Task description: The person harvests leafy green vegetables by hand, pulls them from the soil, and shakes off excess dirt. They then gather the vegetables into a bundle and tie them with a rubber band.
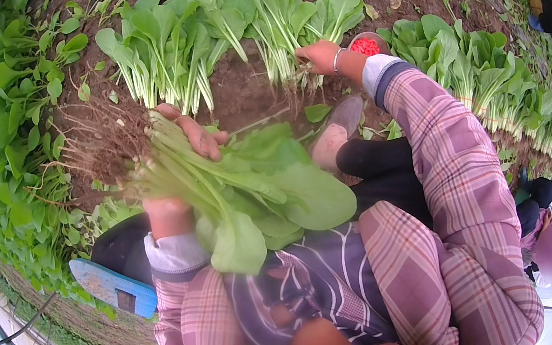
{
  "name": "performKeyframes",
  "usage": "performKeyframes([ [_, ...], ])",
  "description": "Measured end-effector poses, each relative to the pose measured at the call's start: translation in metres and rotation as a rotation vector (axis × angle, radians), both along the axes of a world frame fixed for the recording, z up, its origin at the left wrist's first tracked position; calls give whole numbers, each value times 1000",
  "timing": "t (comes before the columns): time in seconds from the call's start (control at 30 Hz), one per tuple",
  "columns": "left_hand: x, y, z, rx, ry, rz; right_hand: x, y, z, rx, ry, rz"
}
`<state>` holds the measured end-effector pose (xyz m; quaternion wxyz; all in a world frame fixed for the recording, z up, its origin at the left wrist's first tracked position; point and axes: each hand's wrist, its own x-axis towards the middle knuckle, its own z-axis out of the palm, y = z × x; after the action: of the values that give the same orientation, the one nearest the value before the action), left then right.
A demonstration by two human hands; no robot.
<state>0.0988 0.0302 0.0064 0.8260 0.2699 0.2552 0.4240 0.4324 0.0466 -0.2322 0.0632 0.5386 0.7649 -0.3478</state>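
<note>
My left hand [198,137] is wrapped around a thick bunch of leafy greens [234,179]. The bunch lies across my front, its broad leaves toward my lap and slightly blurred. Brown soil-covered roots [101,143] stick out at its left end. Farther forward, my right hand [320,57] has its fingers closed at the stem bases of leafy greens [280,25] lying on the soil. Part of those stems is hidden behind the fingers. To the left along the same row lie more pulled greens [164,49], pale stems toward me.
A bowl of small red pieces [367,45] sits beside my right wrist. Bundled greens [487,68] line the right. Growing plants [7,150] fill the left. My shoe [337,133] rests on the soil, and a blue board [115,284] is beside me. Another person [551,237] is at far right.
</note>
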Motion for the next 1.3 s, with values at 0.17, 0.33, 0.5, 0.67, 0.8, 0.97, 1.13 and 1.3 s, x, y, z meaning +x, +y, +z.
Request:
performKeyframes([
  [0.17, 2, -3, 5, 52, 14, -3, -9, -19, -11, 233, -58, 133],
  [0.33, -1, -4, 3, 112, 13, -35, -8, -13, -1, 99, -104, 217],
  [0.5, -4, -7, 6, 92, 33, -32, -11, -5, 2, -79, -189, 269],
  [0.67, -10, -7, 2, 115, 24, -54, -10, -3, -1, -104, -180, 250],
  [0.8, -11, -6, 3, 119, 23, -56, -19, 0, 3, 18, -86, 94],
  [0.97, -9, -8, 6, 109, 54, -55, -41, -11, 2, 174, 185, -150],
  [1.13, -8, -7, 8, 174, 53, -80, -64, -18, -2, 139, 240, -158],
  [1.3, -12, -8, 8, 158, 68, -66, -65, -15, -3, 158, 62, -25],
])
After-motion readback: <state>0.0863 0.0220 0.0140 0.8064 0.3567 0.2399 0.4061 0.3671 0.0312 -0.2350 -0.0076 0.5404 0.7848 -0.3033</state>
